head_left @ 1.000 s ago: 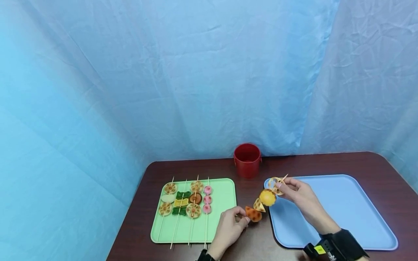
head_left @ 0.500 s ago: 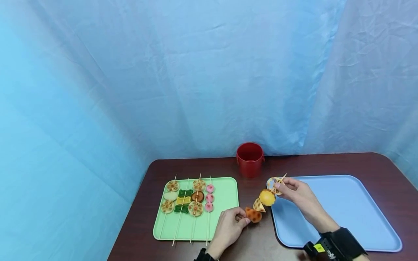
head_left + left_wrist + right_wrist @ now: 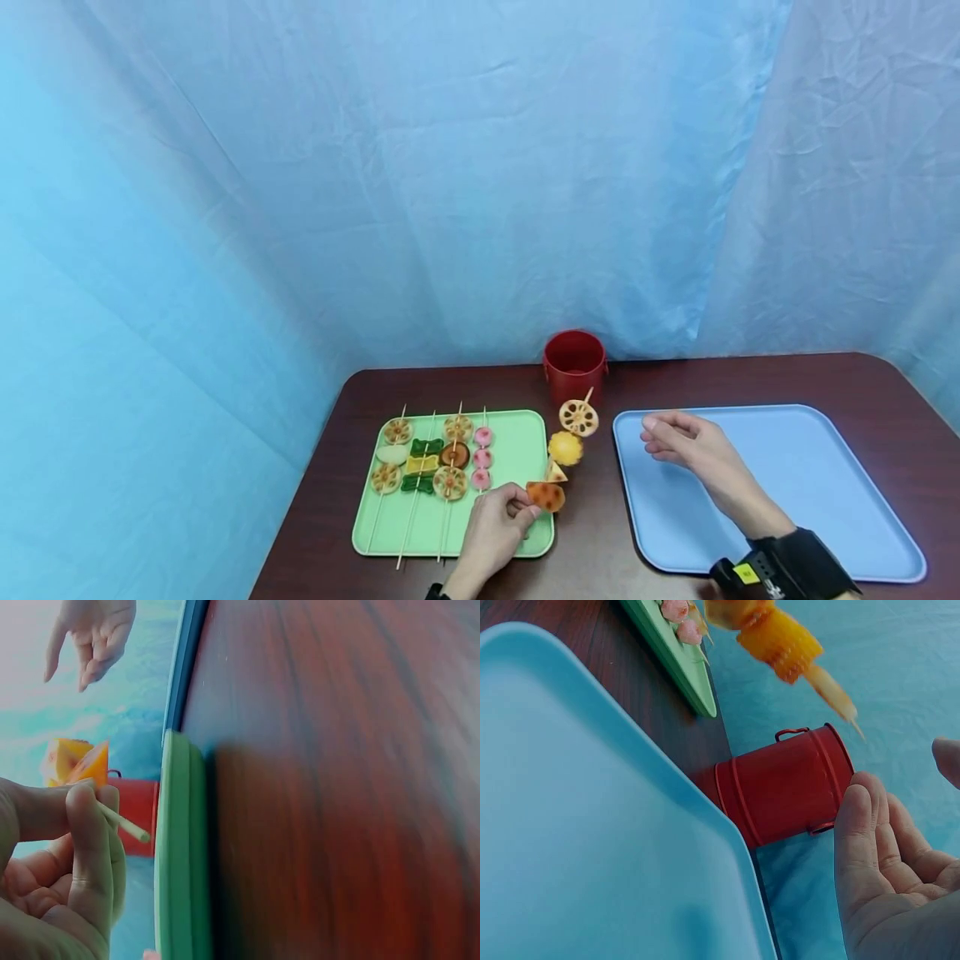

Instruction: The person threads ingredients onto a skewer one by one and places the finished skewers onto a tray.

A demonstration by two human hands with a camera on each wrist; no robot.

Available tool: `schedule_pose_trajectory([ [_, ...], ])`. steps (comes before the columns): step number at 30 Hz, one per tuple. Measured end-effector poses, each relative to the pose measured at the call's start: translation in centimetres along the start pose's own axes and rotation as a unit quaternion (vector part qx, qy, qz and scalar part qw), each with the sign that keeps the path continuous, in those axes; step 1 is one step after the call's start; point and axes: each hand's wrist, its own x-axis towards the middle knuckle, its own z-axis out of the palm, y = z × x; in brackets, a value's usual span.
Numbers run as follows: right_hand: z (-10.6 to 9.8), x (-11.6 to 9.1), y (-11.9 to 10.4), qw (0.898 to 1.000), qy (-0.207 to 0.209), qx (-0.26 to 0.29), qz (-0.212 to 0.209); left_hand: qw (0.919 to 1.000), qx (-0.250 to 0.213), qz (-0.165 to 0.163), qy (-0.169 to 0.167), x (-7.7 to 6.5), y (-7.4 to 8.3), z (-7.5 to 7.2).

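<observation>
My left hand (image 3: pixel 498 527) pinches the lower end of a skewer between thumb and fingers, over the right edge of the green tray (image 3: pixel 525 433). Along that skewer sit a browned orange piece (image 3: pixel 546 497), a small pale wedge, a yellow corn round (image 3: pixel 566 448) and a lotus root slice (image 3: pixel 579 417) near the tip. In the left wrist view the stick's blunt end (image 3: pixel 127 825) pokes out past the fingers. Above the blue tray (image 3: pixel 750 500) my right hand (image 3: pixel 701 454) holds nothing, its fingers loosely bent and the thumb apart from them in the right wrist view.
Several skewers lie side by side on the green tray, among them one with pink balls (image 3: pixel 482 458) and one with green and yellow pieces (image 3: pixel 422 464). A red bucket (image 3: pixel 574 367) stands at the table's back edge. Blue cloth (image 3: pixel 480 167) hangs behind the table.
My right hand has let go of the skewer's tip end. My left hand has carried the skewer leftward, from between the trays to the green tray's right edge, and it now stands steeper in view.
</observation>
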Motion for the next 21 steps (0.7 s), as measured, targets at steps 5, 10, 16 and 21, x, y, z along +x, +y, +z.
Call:
schedule_pose_trajectory([
  [5, -0.3, -0.1, 0.4, 1.0, -0.005, -0.016, 0.002, 0.9986, -0.041, -0.034, -0.008, -0.6, -0.7, -1.2],
  [10, -0.4, -0.2, 0.5, 0.999, -0.012, -0.034, -0.003, 0.9969, -0.05, -0.061, 0.001, -0.8, -1.3, -1.7],
  [16, -0.3, -0.3, 0.6, 0.999, -0.008, -0.038, 0.0, 0.9958, -0.036, -0.084, 0.004, -0.5, -1.5, -2.0],
  [21, -0.4, -0.4, 0.6, 0.999, -0.009, -0.034, 0.005, 0.9956, -0.026, -0.089, 0.011, -0.4, -1.4, -2.0],
])
